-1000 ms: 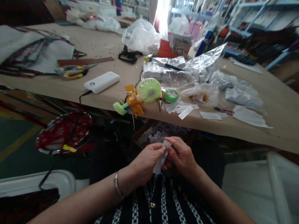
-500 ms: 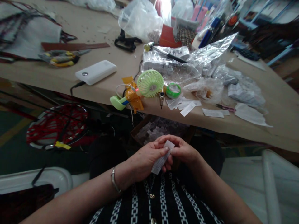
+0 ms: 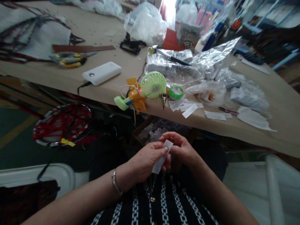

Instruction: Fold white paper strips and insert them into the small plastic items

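Two hands of yours meet at lap height, just in front of the striped top you wear: your left hand and your right hand. Between them is a small white printed strip, tilted, its upper end leaning to the right. Your left fingers grasp it, the thumb pressed on its face near that upper end, which likely steadies it while leaving most of the print uncovered. Your right fingers curl around the upper end, the thumb close to the strip's edge; whether they pinch it, I cannot tell from this angle.

Ahead of you, the brown-covered table carries loose white strips near its front edge, seemingly laid there for easy reach. To their left are a green roll and a pen-like tool pointing toward you. A light-green fan lies beside the tool, its round head facing your way, with orange tape about its stem, perhaps to secure it. Farther left lies a white power bank. Below the table edge, just past your hands, sits an open box of white scraps, perhaps tucked there to stay close.
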### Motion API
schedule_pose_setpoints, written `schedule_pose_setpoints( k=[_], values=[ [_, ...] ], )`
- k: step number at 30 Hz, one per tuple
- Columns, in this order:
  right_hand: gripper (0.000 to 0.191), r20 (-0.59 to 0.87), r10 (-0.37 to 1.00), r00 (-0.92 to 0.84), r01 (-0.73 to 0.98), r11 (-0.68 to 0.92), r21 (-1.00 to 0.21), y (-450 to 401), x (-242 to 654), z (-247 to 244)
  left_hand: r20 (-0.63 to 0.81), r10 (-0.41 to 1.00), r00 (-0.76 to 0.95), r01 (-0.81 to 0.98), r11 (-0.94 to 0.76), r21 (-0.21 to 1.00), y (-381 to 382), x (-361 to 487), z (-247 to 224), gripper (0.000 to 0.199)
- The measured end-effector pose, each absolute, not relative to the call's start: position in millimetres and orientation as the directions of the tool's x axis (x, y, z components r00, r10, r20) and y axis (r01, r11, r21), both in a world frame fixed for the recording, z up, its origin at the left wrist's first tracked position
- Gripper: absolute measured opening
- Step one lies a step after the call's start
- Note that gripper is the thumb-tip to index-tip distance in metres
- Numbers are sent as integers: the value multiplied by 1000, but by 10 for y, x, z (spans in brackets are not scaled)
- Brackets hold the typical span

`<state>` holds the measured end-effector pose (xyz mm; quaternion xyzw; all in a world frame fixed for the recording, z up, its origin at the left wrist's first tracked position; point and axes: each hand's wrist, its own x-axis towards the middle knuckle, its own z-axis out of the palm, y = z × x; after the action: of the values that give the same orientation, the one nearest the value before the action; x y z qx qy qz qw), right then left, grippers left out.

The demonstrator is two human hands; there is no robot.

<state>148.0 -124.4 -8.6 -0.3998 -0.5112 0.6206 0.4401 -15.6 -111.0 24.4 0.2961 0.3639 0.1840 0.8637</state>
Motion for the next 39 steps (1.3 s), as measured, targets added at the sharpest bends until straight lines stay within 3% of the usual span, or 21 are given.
schedule_pose_setpoints(
  k=[3,6,11,15,20,24,28,35,39],
  values=[
    [34,136,984,-116,193,156,-969,-1311,1463,-14,-505,583,636,-145,733,665,-1115,-144,239,21],
    [33,278,953,-122,496,301,-814,-1353,1429,53,-492,600,631,-154,718,679,-1096,-137,238,20],
    [29,317,932,-176,632,354,-690,-1349,1372,71,-502,598,625,-154,724,672,-1047,-150,228,16],
    [37,310,938,-157,615,339,-712,-1318,1345,47,-483,607,632,-178,720,671,-1026,-174,194,17],
    [27,195,969,-153,536,247,-807,-1247,1301,73,-489,625,609,-184,711,679,-993,-172,170,13],
    [17,-14,999,-49,292,1,-956,-1146,1298,102,-474,643,602,-202,696,689,-941,-146,177,18],
    [13,-132,991,-31,95,-129,-987,-1031,1342,71,-474,614,631,-178,709,683,-872,-123,155,19],
    [11,-159,986,-47,140,-151,-979,-938,1373,-11,-505,549,666,-141,758,638,-800,-128,57,12],
    [15,-72,997,-15,103,-70,-992,-973,1343,-49,-516,577,633,-207,769,605,-786,-114,66,10]
  ],
)
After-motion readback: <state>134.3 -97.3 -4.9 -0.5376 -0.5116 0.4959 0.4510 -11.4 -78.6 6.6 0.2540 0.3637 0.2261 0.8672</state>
